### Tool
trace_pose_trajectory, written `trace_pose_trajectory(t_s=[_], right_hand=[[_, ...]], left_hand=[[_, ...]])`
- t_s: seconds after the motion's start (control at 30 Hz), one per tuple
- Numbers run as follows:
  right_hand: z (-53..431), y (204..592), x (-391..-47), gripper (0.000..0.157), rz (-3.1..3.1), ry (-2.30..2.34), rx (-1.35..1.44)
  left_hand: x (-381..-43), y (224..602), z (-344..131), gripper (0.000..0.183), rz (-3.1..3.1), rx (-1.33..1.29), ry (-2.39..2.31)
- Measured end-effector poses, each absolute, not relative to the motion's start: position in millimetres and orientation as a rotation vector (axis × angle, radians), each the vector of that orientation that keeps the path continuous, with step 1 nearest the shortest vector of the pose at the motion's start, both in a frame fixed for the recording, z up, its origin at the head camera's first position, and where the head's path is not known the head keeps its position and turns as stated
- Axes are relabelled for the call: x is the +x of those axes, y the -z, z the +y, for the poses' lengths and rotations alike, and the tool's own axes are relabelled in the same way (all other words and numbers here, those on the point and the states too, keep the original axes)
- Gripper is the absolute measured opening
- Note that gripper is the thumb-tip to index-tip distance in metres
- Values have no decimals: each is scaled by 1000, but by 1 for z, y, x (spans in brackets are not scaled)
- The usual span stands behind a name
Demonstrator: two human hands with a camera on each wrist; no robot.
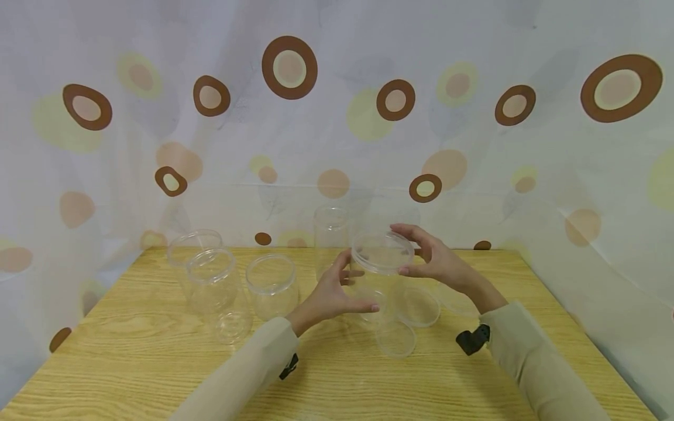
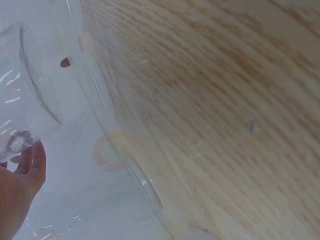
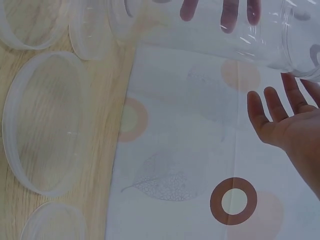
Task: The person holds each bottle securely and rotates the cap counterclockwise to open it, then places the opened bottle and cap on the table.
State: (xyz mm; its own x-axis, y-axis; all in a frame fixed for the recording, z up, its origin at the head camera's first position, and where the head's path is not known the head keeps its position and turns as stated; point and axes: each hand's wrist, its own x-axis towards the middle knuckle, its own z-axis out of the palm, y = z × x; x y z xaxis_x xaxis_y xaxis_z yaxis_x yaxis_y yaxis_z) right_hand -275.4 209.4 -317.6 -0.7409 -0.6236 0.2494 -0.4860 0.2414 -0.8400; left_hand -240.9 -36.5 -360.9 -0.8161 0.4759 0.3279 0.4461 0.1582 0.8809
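My left hand curls its fingers round the body of a clear jar. In the left wrist view the base of this jar stands off the table. My right hand spans the jar's top from the right, thumb in front and fingers behind, on what looks like a clear lid. The right wrist view has the right hand with its fingertips at the jar's rim. Through the wall of the jar, left-hand fingers show. How firmly the lid sits is hard to tell.
Several clear jars stand on the wooden table at left, and a tall one behind my left hand. Flat clear lids lie under and right of the held jar. A patterned curtain hangs behind.
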Motion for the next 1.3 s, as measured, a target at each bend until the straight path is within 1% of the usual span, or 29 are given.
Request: trace_pose_trajectory(t_s=[0.1, 0.33, 0.6, 0.77, 1.0, 1.3], right_hand=[[208, 321, -273, 72, 2450, 1539, -1026], [199, 325, -263, 69, 2544, 1630, -820], [194, 322, -259, 70, 2566, 1622, -748], [196, 323, -262, 68, 2565, 1599, -795], [201, 323, -268, 65, 2507, 1575, -939], [210, 322, -282, 66, 2187, 1571, -1105]], left_hand=[[-240, 360, -36, 94, 2391, 932, -1802], [-239, 360, -34, 92, 2427, 896, -1824], [-239, 361, -34, 93, 2419, 921, -1843], [-240, 361, -35, 94, 2421, 945, -1824], [-241, 362, -37, 95, 2357, 947, -1827], [-242, 363, -40, 96, 2315, 956, -1794]])
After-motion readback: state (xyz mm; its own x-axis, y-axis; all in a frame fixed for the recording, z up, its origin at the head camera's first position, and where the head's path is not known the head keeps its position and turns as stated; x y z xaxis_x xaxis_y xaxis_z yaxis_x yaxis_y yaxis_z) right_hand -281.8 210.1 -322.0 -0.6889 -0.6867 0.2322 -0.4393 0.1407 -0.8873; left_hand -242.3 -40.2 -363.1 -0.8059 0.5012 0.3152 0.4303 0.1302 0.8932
